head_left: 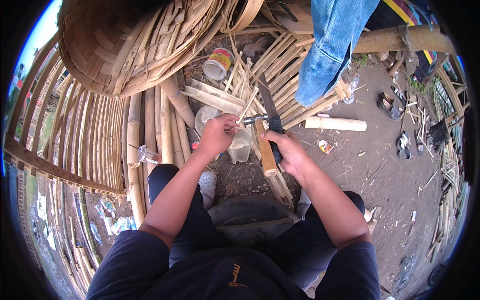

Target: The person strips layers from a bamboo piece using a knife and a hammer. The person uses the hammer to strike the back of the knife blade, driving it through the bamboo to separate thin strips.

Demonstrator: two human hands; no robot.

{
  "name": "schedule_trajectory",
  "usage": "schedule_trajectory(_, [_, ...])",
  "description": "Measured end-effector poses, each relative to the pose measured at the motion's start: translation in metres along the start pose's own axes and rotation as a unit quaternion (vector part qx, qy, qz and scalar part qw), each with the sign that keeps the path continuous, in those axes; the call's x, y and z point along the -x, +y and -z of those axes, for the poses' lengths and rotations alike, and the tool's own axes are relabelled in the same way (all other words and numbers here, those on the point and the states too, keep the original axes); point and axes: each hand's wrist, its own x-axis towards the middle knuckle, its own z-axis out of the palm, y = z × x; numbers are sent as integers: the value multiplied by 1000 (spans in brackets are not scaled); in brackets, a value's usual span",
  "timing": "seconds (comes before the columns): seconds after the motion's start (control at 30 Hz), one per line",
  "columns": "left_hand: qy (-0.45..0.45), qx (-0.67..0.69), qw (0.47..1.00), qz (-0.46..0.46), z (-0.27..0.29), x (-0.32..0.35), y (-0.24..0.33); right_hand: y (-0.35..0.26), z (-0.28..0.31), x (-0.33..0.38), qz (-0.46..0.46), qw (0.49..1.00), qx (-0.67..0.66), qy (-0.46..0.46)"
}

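Knife [267,100] | right hand [290,152] clasps handle [275,129] | left hand [218,134] pinches strip [248,106] | blade [265,90] beside hammer [265,150] | open ground [367,165] rightward

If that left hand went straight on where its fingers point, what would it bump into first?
The left hand would probably meet the hammer head first, just to its right, though depth is unclear and it might pass over.

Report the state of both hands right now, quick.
Left hand: closed, fingertips pinching what looks like a thin bamboo strip.
Right hand: closed around the black handle of a big knife.
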Motion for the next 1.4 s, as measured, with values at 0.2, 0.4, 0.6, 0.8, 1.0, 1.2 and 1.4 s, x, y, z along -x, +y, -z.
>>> schedule_trajectory(0.2, [32, 33, 998, 48, -5, -1, -2, 2, -10, 9, 27, 998, -2, -50])
schedule_trajectory(0.4, [44, 72, 993, 77, -9, -3, -13, 19, -19, 8, 53, 995, 36, -81])
schedule_trajectory(0.6, [31, 91, 989, 110, -5, 1, -3, 34, -26, -1, 67, 995, 25, -66])
schedule_trajectory(0.8, [21, 87, 992, 88, -6, 8, -7, 33, -33, -6, 84, 994, 43, -46])
schedule_trajectory(1.0, [62, 48, 997, 20, -3, 11, 4, 33, -38, -7, 92, 995, 41, -29])
schedule_trajectory(1.2, [130, -200, 969, 56, 13, 27, 44, 34, -37, -14, 88, 994, 60, -19])
schedule_trajectory(1.4, [-106, -87, 960, 243, 30, 45, 60, 33, -33, -21, 117, 992, 54, -8])
